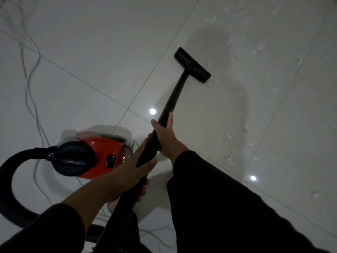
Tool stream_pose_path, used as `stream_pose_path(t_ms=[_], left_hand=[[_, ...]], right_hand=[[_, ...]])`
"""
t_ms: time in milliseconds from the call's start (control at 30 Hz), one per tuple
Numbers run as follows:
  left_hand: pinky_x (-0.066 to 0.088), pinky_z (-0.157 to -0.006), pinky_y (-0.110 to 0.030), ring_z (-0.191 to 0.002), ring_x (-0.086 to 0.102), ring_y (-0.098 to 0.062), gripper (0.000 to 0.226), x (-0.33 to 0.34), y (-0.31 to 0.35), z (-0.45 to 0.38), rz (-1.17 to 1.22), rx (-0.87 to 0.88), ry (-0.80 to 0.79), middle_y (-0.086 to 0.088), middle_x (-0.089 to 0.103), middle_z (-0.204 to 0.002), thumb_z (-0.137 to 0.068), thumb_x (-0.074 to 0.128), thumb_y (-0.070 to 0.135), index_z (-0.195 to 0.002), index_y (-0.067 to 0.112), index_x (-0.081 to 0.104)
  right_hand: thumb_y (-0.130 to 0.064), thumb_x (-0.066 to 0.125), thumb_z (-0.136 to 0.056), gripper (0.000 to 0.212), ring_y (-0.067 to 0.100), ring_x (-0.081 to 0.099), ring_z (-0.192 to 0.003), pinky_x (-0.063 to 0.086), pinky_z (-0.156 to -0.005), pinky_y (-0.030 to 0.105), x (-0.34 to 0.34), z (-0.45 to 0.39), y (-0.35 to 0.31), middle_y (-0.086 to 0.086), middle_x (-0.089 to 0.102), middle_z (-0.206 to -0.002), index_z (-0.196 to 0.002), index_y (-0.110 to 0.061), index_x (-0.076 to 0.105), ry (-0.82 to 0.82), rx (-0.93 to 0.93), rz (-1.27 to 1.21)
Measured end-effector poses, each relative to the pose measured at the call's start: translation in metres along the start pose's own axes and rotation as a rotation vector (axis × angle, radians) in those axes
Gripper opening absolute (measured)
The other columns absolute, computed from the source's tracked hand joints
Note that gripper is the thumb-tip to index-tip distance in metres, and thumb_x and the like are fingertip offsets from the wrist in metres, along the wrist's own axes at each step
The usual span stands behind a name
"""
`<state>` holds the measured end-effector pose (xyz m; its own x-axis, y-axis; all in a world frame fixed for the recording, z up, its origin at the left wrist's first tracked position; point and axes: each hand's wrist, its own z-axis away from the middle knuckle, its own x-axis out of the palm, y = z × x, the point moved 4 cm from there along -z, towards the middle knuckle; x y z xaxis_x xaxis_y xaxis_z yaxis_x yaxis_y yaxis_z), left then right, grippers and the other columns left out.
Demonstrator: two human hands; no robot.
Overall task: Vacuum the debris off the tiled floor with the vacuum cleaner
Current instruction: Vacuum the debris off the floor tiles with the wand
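Vacuum cleaner first: its red plastic body [102, 152] with a round black cap sits on the floor at the near left, just beside my left hand, and a thick black ribbed hose [11, 172] loops out of the cap to the left and curves back toward me. From my hands the long black rigid wand [169, 105] slants away to the far right, ending in a flat black floor nozzle [192, 65] that lies on the pale glossy tiled floor [102, 52], set diagonally just right of a dark grout line.

My right hand [165, 136] is wrapped around the wand, fingers curled on its right side and thumb on the left. My left hand [127, 172] grips the wand lower down, nearer to me, thumb lying across the top and fingers curled underneath. Both forearms wear dark sleeves.

Small white scraps of debris [259, 49] are scattered over the tiles to the right of the nozzle, from the far right corner down to the near right; a few bits lie just beside the nozzle's right end. Thin white cables [30, 75] trail across the floor along the left side. Two bright round light reflections show on the tiles, one just left of the wand, one at the near right.
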<state>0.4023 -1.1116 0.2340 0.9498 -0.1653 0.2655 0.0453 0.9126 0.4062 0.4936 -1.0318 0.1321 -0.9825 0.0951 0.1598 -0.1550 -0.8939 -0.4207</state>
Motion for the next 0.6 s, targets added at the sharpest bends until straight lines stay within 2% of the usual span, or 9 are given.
stream_pose_path(t_ms=[67,167,233,333,467,567,600], left_hand=[[0.053,-0.052,-0.029,-0.058,0.06,-0.017,0.062,0.014,0.019,-0.012,-0.056,-0.001,0.031,-0.014,0.056,-0.081,-0.095,0.049,0.033,-0.137,0.06,0.013],[0.056,-0.055,-0.027,-0.07,0.061,-0.019,0.063,0.028,0.049,-0.025,-0.124,0.005,0.071,-0.013,0.054,-0.094,-0.095,0.05,0.031,-0.14,0.053,0.012],[0.054,-0.05,-0.023,-0.064,0.06,-0.018,0.061,0.035,0.068,-0.032,-0.142,0.006,0.09,-0.012,0.054,-0.088,-0.095,0.051,0.029,-0.14,0.05,0.016],[0.048,-0.042,-0.023,-0.047,0.055,-0.014,0.053,0.036,0.089,-0.045,-0.12,-0.02,0.13,-0.012,0.053,-0.071,-0.094,0.051,0.03,-0.139,0.036,0.024],[0.046,-0.042,-0.025,-0.044,0.053,-0.013,0.051,0.032,0.116,-0.063,-0.105,-0.022,0.108,-0.009,0.051,-0.066,-0.096,0.048,0.031,-0.137,0.046,0.022],[0.046,-0.041,-0.024,-0.041,0.053,-0.011,0.052,0.026,0.139,-0.077,-0.194,0.03,0.101,-0.007,0.051,-0.06,-0.097,0.046,0.031,-0.142,0.033,0.02],[0.046,-0.041,-0.024,-0.039,0.052,-0.011,0.054,0.024,0.146,-0.081,-0.22,0.046,0.105,-0.006,0.05,-0.057,-0.097,0.046,0.031,-0.143,0.034,0.018]], right_hand=[[-0.022,0.055,-0.095,0.078,0.017,0.055,-0.067,0.055,-0.072,0.038,-0.012,-0.009,-0.021,0.009,0.054,-0.104,-0.146,-0.053,0.004,0.028,0.022,0.019],[-0.021,0.051,-0.096,0.077,0.017,0.055,-0.064,0.053,-0.06,0.031,-0.022,-0.017,-0.052,0.015,0.053,-0.123,-0.147,-0.051,0.002,0.051,0.053,0.1],[-0.021,0.049,-0.096,0.078,0.017,0.056,-0.065,0.052,-0.06,0.032,-0.027,-0.025,-0.071,0.018,0.053,-0.128,-0.147,-0.052,-0.001,0.077,0.071,0.193],[-0.02,0.046,-0.095,0.08,0.019,0.058,-0.07,0.053,-0.067,0.037,-0.029,-0.036,-0.099,0.016,0.055,-0.124,-0.146,-0.053,-0.006,0.094,0.089,0.288],[-0.02,0.044,-0.095,0.081,0.021,0.058,-0.078,0.052,-0.07,0.04,-0.029,-0.052,-0.132,0.013,0.056,-0.111,-0.146,-0.05,-0.011,0.097,0.092,0.385],[-0.018,0.044,-0.093,0.083,0.022,0.057,-0.077,0.055,-0.074,0.042,-0.026,-0.065,-0.154,0.013,0.056,-0.103,-0.146,-0.05,-0.012,0.108,0.089,0.386],[-0.018,0.044,-0.093,0.083,0.023,0.057,-0.077,0.055,-0.075,0.042,-0.026,-0.069,-0.161,0.014,0.056,-0.102,-0.146,-0.05,-0.012,0.111,0.084,0.383]])
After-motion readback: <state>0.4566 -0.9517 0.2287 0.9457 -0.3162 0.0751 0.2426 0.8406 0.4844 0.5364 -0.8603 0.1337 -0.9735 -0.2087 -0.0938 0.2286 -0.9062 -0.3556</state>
